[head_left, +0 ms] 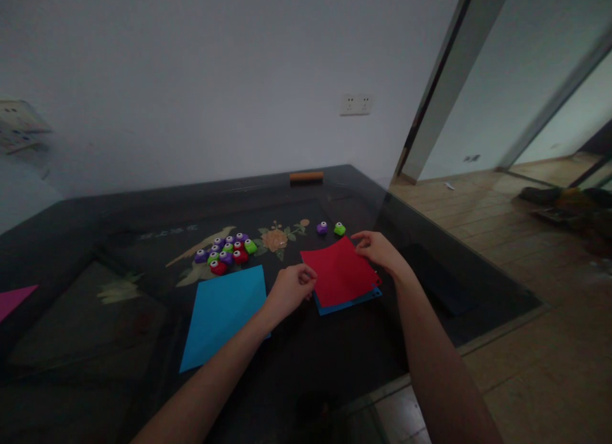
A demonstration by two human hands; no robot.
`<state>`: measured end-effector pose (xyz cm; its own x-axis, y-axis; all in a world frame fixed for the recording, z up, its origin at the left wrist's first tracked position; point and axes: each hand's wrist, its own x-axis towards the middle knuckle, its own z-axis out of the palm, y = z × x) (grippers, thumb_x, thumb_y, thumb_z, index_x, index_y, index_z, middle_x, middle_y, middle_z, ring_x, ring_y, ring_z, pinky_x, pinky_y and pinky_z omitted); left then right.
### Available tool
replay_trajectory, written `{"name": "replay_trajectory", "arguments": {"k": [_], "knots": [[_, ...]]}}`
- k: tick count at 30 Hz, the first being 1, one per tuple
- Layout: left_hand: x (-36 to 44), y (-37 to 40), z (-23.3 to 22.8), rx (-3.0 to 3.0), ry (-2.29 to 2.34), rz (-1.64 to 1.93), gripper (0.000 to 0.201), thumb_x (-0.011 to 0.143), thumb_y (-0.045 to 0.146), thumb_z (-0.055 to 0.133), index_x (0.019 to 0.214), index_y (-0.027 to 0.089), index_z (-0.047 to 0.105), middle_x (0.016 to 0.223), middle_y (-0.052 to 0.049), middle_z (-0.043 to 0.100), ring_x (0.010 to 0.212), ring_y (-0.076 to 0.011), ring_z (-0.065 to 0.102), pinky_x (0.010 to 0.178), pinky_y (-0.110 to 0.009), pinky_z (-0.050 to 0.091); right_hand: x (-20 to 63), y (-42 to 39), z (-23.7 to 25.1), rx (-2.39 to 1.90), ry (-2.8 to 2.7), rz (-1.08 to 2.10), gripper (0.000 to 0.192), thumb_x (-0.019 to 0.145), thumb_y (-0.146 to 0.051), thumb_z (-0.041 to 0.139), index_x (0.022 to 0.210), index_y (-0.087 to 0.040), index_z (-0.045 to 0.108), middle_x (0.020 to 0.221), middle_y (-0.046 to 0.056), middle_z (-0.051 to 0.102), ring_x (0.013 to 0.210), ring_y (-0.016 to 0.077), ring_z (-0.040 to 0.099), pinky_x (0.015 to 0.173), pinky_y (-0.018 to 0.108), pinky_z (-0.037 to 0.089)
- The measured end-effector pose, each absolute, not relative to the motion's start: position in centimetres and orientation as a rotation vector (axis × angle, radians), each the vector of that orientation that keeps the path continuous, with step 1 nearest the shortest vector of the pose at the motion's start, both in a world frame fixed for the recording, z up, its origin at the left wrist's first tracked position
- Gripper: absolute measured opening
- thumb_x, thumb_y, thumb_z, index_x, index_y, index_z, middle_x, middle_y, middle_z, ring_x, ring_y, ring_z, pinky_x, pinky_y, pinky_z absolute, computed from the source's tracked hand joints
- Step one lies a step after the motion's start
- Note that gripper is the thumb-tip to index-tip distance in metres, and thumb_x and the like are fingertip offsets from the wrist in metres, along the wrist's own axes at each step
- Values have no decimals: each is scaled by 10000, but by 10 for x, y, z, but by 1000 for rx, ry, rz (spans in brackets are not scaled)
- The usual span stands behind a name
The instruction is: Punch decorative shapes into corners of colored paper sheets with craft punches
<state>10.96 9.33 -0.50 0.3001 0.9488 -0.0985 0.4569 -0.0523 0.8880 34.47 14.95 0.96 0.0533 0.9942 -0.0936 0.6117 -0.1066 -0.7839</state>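
A dark glass-topped table (143,342) fills the view, with a pale wall behind it and wooden floor off at three o'clock. A blue sheet (222,313) lies flat at the left hand's seven o'clock, its long axis running from seven to one o'clock. The red sheet (340,271) sits at centre on a small stack, a blue sheet's edge (349,304) showing beneath it. The left hand (289,291) pinches the red sheet's near-left corner with closed fingertips; the right hand (377,248) grips its far corner at one o'clock, so both are equally close. A cluster of small punches (227,251) sits at ten o'clock, two more punches (331,228) at twelve. No containers are visible.
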Motion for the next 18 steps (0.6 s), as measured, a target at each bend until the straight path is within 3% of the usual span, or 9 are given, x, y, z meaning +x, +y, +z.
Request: {"name": "replay_trajectory", "arguments": {"k": [9, 18], "knots": [[114, 90, -9, 1767, 1362, 606, 49, 745, 180, 557, 777, 189, 594, 586, 11, 637, 520, -155, 636, 522, -247, 462, 355, 154, 1, -1954, -1582, 883, 244, 624, -70, 701, 855, -148, 712, 669, 63, 677, 658, 192, 639, 614, 278, 482], [112, 91, -14, 1906, 1417, 564, 79, 742, 161, 569, 799, 205, 603, 642, -6, 669, 565, -164, 632, 524, -244, 411, 354, 155, -4, -1972, -1584, 913, 294, 608, -61, 714, 883, -164, 701, 640, 38, 669, 593, 161, 624, 579, 264, 487]]}}
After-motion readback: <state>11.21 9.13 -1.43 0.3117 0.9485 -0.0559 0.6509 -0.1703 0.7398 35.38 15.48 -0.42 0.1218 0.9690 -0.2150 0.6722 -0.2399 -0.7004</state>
